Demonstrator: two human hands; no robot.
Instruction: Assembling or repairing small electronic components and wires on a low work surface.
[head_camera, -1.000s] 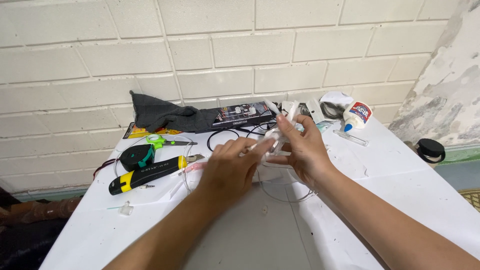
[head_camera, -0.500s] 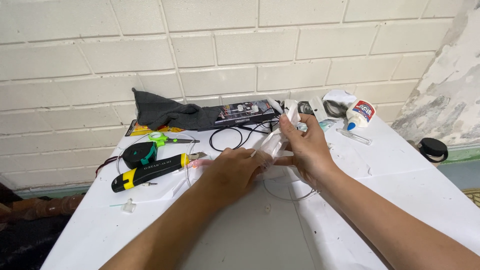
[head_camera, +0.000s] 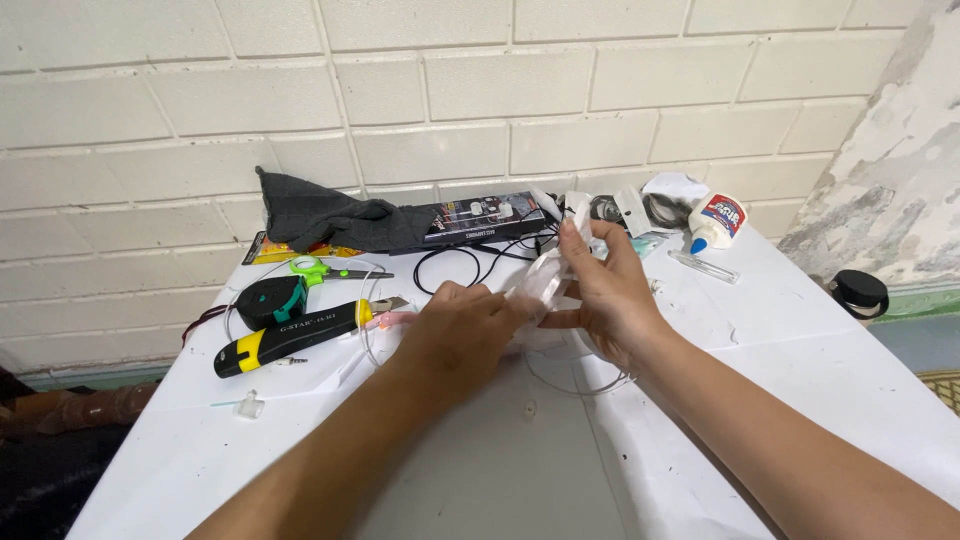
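Note:
Both my hands meet over the middle of the white table (head_camera: 760, 360). My left hand (head_camera: 462, 335) and my right hand (head_camera: 605, 290) together hold a small clear plastic piece (head_camera: 545, 283), with a thin clear wire loop (head_camera: 575, 385) hanging from it onto the table. The right hand's fingers also pinch a white strip (head_camera: 578, 210) that sticks up above it. What lies under the palms is hidden.
Left of the hands lie a yellow-and-black utility knife (head_camera: 290, 335), a green-and-black tape measure (head_camera: 268, 298) and green-handled scissors (head_camera: 330, 270). A dark cloth (head_camera: 330, 215), a black flat box (head_camera: 480, 215) and black cable (head_camera: 470, 262) sit by the brick wall. A glue bottle (head_camera: 715, 222) stands at the right.
Both hands have shifted slightly toward the wall with the clear piece still between them. The view has tilted up a little.

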